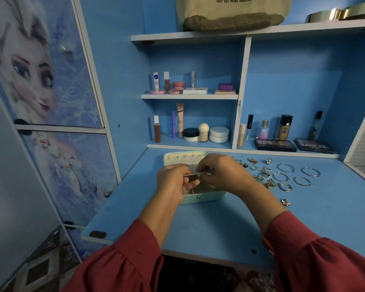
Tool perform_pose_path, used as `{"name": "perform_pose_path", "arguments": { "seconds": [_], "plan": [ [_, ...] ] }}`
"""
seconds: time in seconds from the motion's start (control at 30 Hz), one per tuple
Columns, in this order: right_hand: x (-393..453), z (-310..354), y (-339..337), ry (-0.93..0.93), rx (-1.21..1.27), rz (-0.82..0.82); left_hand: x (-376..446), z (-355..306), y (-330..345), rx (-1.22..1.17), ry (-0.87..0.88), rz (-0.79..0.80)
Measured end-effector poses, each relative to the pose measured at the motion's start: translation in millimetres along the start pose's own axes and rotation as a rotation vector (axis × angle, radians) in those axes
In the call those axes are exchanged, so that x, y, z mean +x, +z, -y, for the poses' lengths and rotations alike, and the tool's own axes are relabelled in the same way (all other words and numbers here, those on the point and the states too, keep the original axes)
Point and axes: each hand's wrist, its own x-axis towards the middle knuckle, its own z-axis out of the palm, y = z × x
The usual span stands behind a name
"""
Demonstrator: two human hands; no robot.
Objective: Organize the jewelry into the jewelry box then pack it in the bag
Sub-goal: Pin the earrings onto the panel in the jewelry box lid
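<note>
A pale green jewelry box (207, 196) lies open on the blue desk (219, 226), its lid (183, 158) tipped back. Both hands hover over the box. My left hand (173, 180) and my right hand (221, 171) together pinch a small thin piece (198, 174) between their fingertips; what the piece is cannot be made out. Right of the box lie several silver bangles (295, 175), rings and small gold earrings (263, 175), with one brooch-like piece (285, 202) nearer me. A beige canvas bag (232, 13) rests on the top shelf.
Cosmetics fill the shelves behind the desk: bottles, jars (218, 134), lipsticks and two eyeshadow palettes (275, 145). A cupboard with a cartoon print (51, 81) stands to the left. Gold-coloured bands (341, 13) lie on the top shelf at right.
</note>
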Motion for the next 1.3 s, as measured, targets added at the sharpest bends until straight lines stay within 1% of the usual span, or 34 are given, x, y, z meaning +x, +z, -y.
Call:
{"name": "perform_pose_path", "arguments": {
  "seconds": [0.27,0.4,0.5,0.57,0.63,0.73,0.87,1.03,1.2,1.3],
  "plan": [
    [0.0,-10.1,14.0,-0.105,0.019,-0.094,1.6,0.2,-0.9,-0.012,0.006,0.01],
    [-0.2,-14.0,22.7,-0.112,0.023,-0.222,1.7,-0.5,-4.6,-0.03,0.044,0.095],
    [-0.7,-19.4,24.6,-0.066,0.056,-0.35,2.2,-3.2,-8.9,-0.074,0.081,0.206],
    [-3.0,-26.5,21.8,0.031,0.085,-0.404,5.0,-4.9,-13.5,-0.086,0.116,0.273],
    [-7.8,-34.6,16.7,0.144,0.131,-0.425,9.2,-6.1,-18.9,-0.076,0.171,0.313],
    [-13.9,-48.1,10.1,0.282,0.209,-0.404,16.9,-8.3,-24.4,-0.035,0.245,0.342],
    [-19.8,-68.2,-0.5,0.431,0.294,-0.332,29.6,-13.7,-24.9,-0.015,0.285,0.349],
    [-28.4,-88.5,-9.7,0.478,0.158,-0.134,47.0,-16.5,-21.8,-0.065,0.287,0.327],
    [-37.4,-94.0,-21.6,0.551,0.136,-0.058,62.9,-16.5,-20.9,-0.051,0.332,0.255],
    [-41.0,-94.4,-26.3,0.564,0.095,0.03,69.3,-12.5,-22.5,-0.039,0.362,0.187]
  ]
}}
